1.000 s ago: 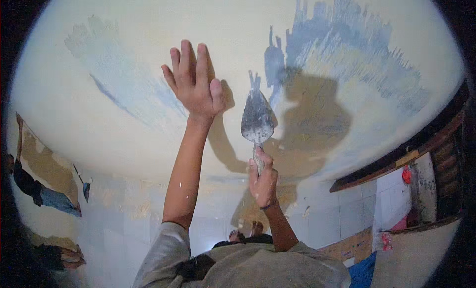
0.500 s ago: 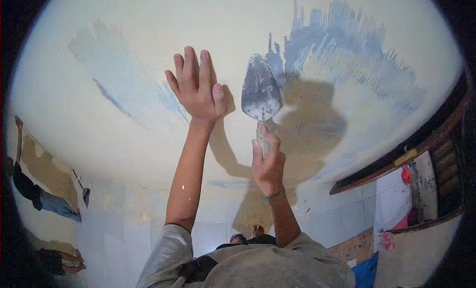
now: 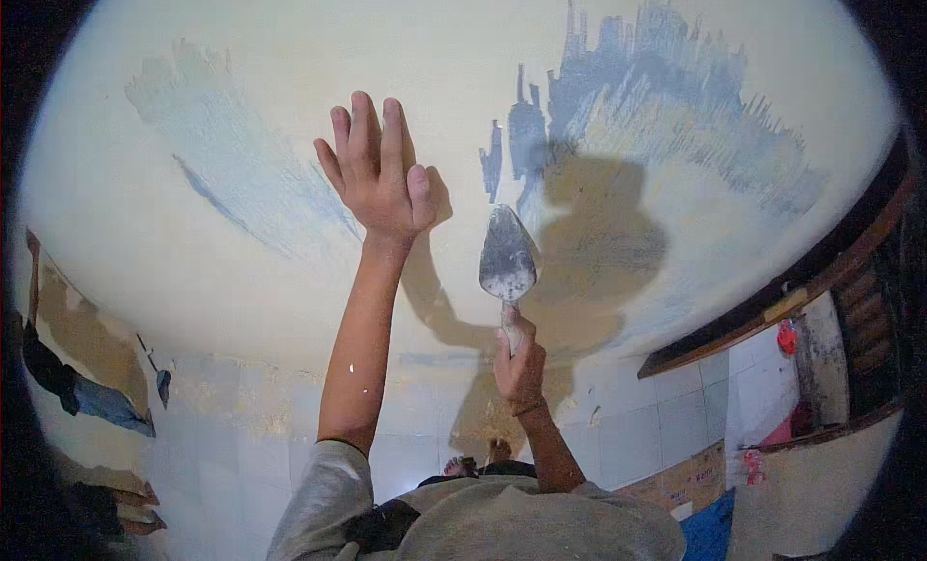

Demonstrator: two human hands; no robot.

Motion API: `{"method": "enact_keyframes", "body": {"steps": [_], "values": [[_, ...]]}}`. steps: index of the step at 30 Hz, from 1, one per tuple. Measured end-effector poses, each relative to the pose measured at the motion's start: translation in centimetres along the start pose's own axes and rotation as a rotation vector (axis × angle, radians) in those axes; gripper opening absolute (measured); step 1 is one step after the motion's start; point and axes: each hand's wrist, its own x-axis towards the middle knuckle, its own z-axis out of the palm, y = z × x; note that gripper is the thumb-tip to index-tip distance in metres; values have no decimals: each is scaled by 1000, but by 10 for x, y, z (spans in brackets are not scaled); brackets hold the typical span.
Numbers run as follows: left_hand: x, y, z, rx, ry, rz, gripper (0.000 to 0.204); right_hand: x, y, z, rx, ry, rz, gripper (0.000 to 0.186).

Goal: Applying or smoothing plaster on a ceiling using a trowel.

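Note:
In my right hand [image 3: 521, 368] is a pointing trowel [image 3: 508, 257], fingers wrapped round its handle. Its grey, white-smeared blade points up against the cream wall [image 3: 454, 40], the tip just below narrow blue-grey streaks. My left hand [image 3: 379, 180] rests flat on the wall to the left of the trowel, fingers spread and nothing in it. A large blue-grey scraped patch [image 3: 666, 49] spreads over the upper right of the wall. Another, paler scraped patch [image 3: 227, 117] lies left of my left hand.
Flakes litter the light tiled floor [image 3: 198, 474] below the wall. A wooden ledge [image 3: 719, 341] curves along the right side. Clothes [image 3: 92, 392] hang at the left, and a second trowel-like tool [image 3: 162, 385] hangs near them. A cardboard piece [image 3: 681, 479] and blue item [image 3: 710, 530] lie lower right.
My right hand has drawn the trowel down the wall, and fresh blue-grey streaks show above its tip. My left hand stays flat in nearly the same place.

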Motion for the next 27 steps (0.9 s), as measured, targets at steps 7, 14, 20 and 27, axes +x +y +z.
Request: {"method": "enact_keyframes", "body": {"steps": [7,14,20,27], "values": [[-4,4,-2,-2,-2,-17,59,1,23,10,-39,-15,-32,38],[1,2,-2,-2,12,-5,59,80,-25,8,62,247,-122,31],[1,2,1,5,5,3,58,16,22,24,1,104,-181,37],[1,2,2,22,5,4,59,13,24,22,0,80,-53,32]]}}
